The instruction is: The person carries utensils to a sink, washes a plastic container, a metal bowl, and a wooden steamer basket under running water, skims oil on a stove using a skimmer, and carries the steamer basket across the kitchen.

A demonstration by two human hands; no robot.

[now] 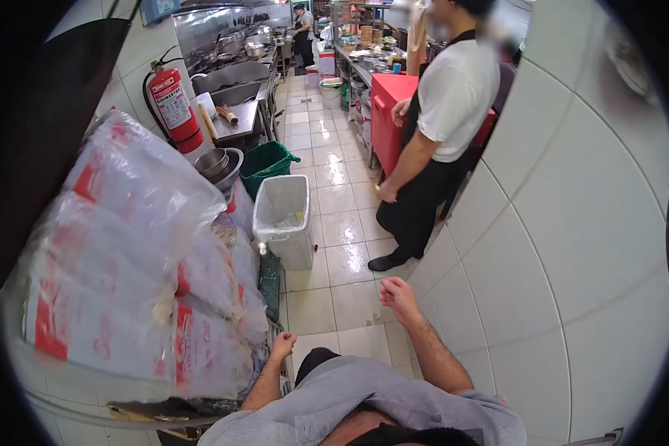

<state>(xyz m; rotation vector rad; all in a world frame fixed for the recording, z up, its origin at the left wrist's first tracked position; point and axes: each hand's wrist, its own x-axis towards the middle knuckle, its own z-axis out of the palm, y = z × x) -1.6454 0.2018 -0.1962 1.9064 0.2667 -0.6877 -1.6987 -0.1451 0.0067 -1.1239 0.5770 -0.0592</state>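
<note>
Left hand [283,346] curled, near plastic-wrapped packs [119,275] stacked at left; can't tell if it grips anything. Right hand [399,299] loosely curled, released, nearest white tiled wall [520,297] at right. White bin [293,249] stands farther on floor [342,227], green bin [264,160] just beyond.

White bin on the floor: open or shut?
Open. The white bin has its top uncovered, and its inner walls show from above.

In the frame's middle you see a shiny tiled floor [340,223]. On it, left of centre, stands a white bin [293,253].
</note>
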